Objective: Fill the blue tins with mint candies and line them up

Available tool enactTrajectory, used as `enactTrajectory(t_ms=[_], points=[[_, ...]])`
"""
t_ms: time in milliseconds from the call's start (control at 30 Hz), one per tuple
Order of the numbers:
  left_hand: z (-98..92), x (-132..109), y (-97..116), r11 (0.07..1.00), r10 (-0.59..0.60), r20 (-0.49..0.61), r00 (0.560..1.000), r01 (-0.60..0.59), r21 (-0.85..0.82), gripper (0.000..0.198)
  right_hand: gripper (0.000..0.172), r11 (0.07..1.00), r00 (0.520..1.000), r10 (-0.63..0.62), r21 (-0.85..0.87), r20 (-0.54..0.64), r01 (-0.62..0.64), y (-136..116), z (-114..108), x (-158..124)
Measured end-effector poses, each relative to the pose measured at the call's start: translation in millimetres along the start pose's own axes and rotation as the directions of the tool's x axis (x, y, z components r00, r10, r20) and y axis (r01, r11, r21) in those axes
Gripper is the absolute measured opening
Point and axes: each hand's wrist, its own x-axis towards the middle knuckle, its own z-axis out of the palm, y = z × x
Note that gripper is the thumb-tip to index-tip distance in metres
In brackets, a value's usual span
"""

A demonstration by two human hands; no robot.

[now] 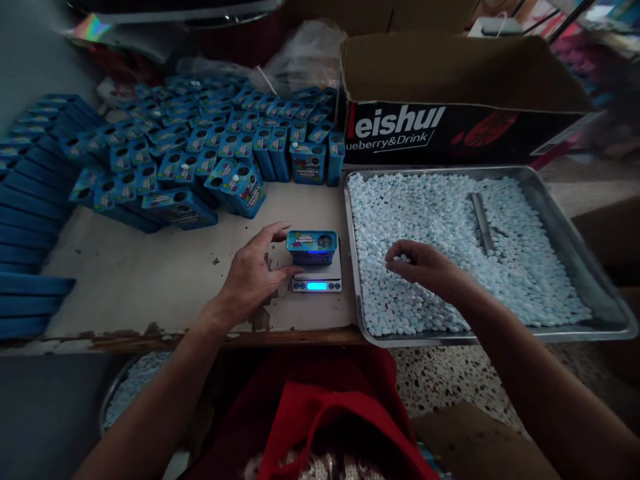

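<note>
A small blue candy box [312,248] stands on a digital scale [325,272] with a lit blue display, and candies show through the round hole in its top. My left hand [253,272] is at the box's left side, thumb and fingers spread apart; whether the fingertips touch it I cannot tell. Over the left part of a metal tray [353,253], my right hand [425,267] is closed, its fingers curled around a few pale candies [401,259]. Many more pale blue candies [420,207] fill the tray.
Many blue candy boxes [245,190] stand at the back left, with stacked ones [30,227] along the left edge. A black carton [475,133] sits behind the tray. A metal strip [481,223] lies on the candies. Below the table is a bowl of candies [135,383].
</note>
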Motion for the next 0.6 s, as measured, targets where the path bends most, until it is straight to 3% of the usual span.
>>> enactTrajectory(t_ms=[133,300,367,433,500,567,600], points=[[8.9,6,-3,0.985,-0.107,0.047,0.993,0.113,-0.134,0.074,0.025,0.978,0.997,0.079,0.194,-0.013,-0.075,3,3,0],[15.8,5,-12,0.956,-0.14,0.072,0.988,0.153,-0.249,0.071,0.028,0.863,0.991,0.131,0.487,0.036,-0.132,3,5,0],[17.2,4,-11,0.956,-0.155,0.071,0.985,0.168,-0.241,0.066,0.031,0.853,0.989,0.149,0.507,-0.013,-0.122,1,5,1],[18.1,5,-7,0.958,-0.164,0.09,0.982,0.181,-0.223,0.054,0.03,0.926,0.987,0.133,0.367,-0.093,-0.09,-5,3,-1],[18.9,8,0,0.957,-0.142,0.12,0.983,0.167,-0.237,0.039,0.026,0.993,0.988,0.074,0.097,-0.135,-0.061,-14,1,-5],[20.0,15,10,0.97,-0.039,0.112,0.993,0.064,-0.233,0.027,0.025,0.992,0.988,0.015,-0.12,-0.155,-0.034,-25,2,-10],[20.7,21,16,0.979,0.055,0.089,0.994,-0.037,-0.198,0.024,0.025,0.989,0.983,-0.005,-0.145,-0.186,-0.023,-29,4,-11]])
